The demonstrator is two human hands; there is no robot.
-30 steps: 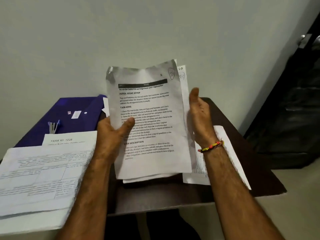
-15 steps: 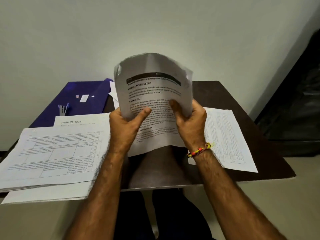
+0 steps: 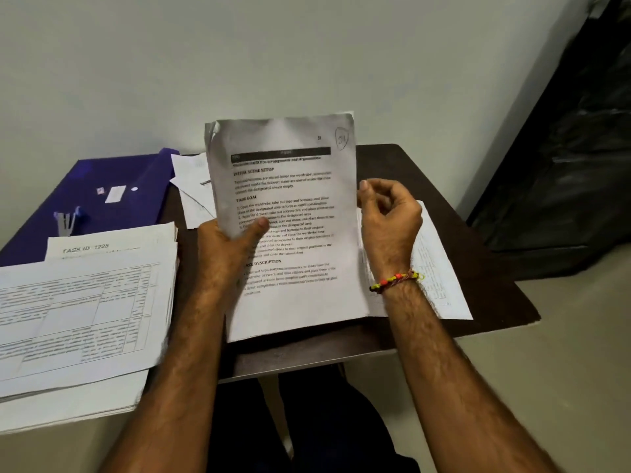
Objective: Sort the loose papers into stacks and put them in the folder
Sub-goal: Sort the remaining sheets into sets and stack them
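- Left hand (image 3: 227, 245) grips printed sheets (image 3: 286, 220) upright, thumb across the text.
- Right hand (image 3: 389, 216), fingers curled, pinches their right edge.
- Blue folder (image 3: 102, 196) lies open far left.

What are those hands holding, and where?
The left hand pinches the printed sheets at their left edge; the right hand, fingers curled, is beside the right edge.

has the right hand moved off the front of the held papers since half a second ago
Yes. The right hand has left the front of the held papers and sits at their right edge, over the sheet lying on the table.
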